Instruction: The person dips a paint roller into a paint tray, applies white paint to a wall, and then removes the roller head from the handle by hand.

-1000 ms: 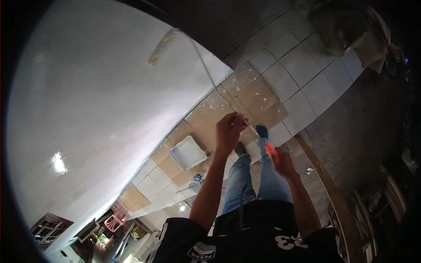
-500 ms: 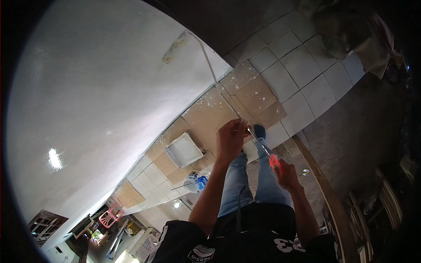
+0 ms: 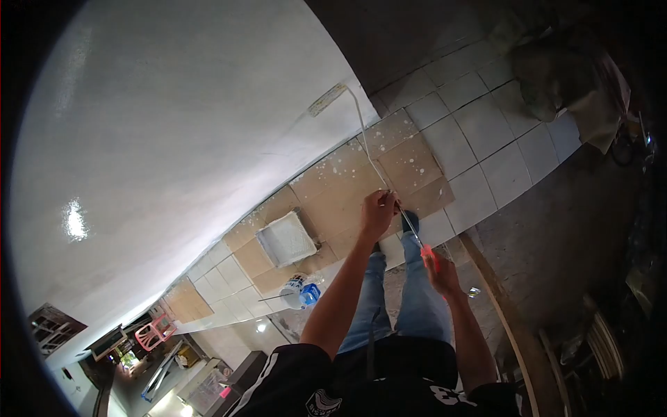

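Note:
A paint roller [image 3: 326,101] on a long thin metal rod lies against the white wall [image 3: 187,104], near its lower edge. Halfway down the rod, my left hand [image 3: 379,212] is closed round it. My right hand [image 3: 442,273] grips the red handle [image 3: 429,256] at the rod's lower end. To the left of my hands, a white paint tray [image 3: 286,240] rests on brown cardboard [image 3: 340,177] spotted with paint.
A paint bucket [image 3: 292,292] with a stick across it and a blue container [image 3: 310,295] stand below the tray. A wooden beam [image 3: 507,316] runs along the right. A pink chair [image 3: 155,332] is far left; cloth [image 3: 556,83] hangs upper right.
The roller has moved right and down in view, and its head now shows clearly. Both hands still hold the rod, my left hand slightly farther right. The camera view has shifted.

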Tool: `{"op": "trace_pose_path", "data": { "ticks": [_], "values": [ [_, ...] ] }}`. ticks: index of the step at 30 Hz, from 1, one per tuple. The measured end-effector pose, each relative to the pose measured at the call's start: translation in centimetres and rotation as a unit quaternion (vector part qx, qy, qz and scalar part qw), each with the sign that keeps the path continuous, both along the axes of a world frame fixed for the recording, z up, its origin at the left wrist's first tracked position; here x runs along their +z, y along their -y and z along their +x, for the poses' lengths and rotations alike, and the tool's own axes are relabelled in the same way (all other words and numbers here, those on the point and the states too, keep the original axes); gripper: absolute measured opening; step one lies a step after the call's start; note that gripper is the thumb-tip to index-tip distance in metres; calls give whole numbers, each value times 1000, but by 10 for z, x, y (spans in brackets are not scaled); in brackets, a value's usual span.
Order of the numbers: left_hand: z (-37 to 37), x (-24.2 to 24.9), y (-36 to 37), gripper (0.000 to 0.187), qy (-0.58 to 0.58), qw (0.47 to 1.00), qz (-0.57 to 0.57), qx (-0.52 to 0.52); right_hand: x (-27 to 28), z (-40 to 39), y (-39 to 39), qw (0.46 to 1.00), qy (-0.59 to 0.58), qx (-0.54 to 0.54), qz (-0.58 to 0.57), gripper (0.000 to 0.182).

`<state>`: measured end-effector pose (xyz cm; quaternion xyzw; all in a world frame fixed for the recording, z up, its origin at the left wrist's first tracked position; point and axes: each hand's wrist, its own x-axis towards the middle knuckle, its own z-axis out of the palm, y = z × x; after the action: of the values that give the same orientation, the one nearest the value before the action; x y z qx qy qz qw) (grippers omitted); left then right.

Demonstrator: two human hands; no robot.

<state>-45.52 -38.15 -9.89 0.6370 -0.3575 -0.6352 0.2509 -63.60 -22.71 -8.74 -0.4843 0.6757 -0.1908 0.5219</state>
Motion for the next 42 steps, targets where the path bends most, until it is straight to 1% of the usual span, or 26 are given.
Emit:
{"op": "trace_pose_path", "data": {
  "ticks": [3,5,6,8,9,12,13,14,16,19,20,21,23,24,26,27,29,30,33,35,36,37,39,42],
  "values": [
    [10,11,-6,24,2,1000,-9,-10,23,2,-1,998,24,2,65,47],
    [14,45,-6,23,-20,1000,-11,-7,37,-1,-10,997,15,21,70,47],
    [16,65,-4,23,-35,999,-30,7,45,-2,-10,997,10,32,69,47],
    [22,110,-13,22,-62,996,-59,34,76,5,-11,998,-10,46,49,37],
    [27,134,-16,22,-64,993,-87,40,89,10,-9,998,-21,53,38,32],
    [48,197,-18,22,-76,980,-173,68,112,29,0,990,18,69,-121,30],
    [57,212,-17,22,-84,972,-206,83,111,39,7,993,58,66,-75,29],
    [65,224,-9,24,-11,982,-178,64,108,50,16,993,99,63,-31,29],
    [77,201,-6,24,-21,988,-140,57,86,65,20,981,180,51,50,30],
    [87,142,-13,24,-41,993,-101,44,45,75,5,991,126,36,-2,33],
    [85,117,-19,24,-51,993,-98,34,20,75,-10,997,74,28,-8,37],
    [84,92,-21,24,-63,993,-101,24,12,73,-17,997,69,18,4,40],
    [82,45,-29,24,-62,997,-32,22,3,71,-35,998,55,-7,33,48],
    [82,28,-35,23,-63,998,4,21,-9,72,-46,999,30,-3,45,49],
    [86,7,-36,23,-50,999,10,-4,-13,78,-49,999,-8,1,37,50],
    [87,10,-34,23,-44,999,14,-18,-11,81,-50,999,-28,1,34,50],
    [91,20,-42,23,-54,998,-2,14,-5,84,-58,999,-15,2,47,50],
    [93,35,-49,23,-58,998,-5,29,2,87,-63,998,-8,2,58,50],
    [104,104,-57,20,-122,983,-83,110,28,100,-50,999,21,17,-46,53],
    [119,125,-46,20,-86,988,-85,97,20,118,-43,998,48,7,-29,54],
    [124,126,-41,20,-70,989,-88,91,14,123,-41,998,60,3,-23,55],
    [129,114,-43,21,-73,991,-75,85,3,126,-42,998,60,6,-30,55],
    [138,64,-51,22,-77,993,-50,69,-28,134,-49,997,62,8,-46,56],
    [138,-10,-64,19,-61,995,-4,78,-58,137,-68,1000,2,12,15,57]
  ]
}}
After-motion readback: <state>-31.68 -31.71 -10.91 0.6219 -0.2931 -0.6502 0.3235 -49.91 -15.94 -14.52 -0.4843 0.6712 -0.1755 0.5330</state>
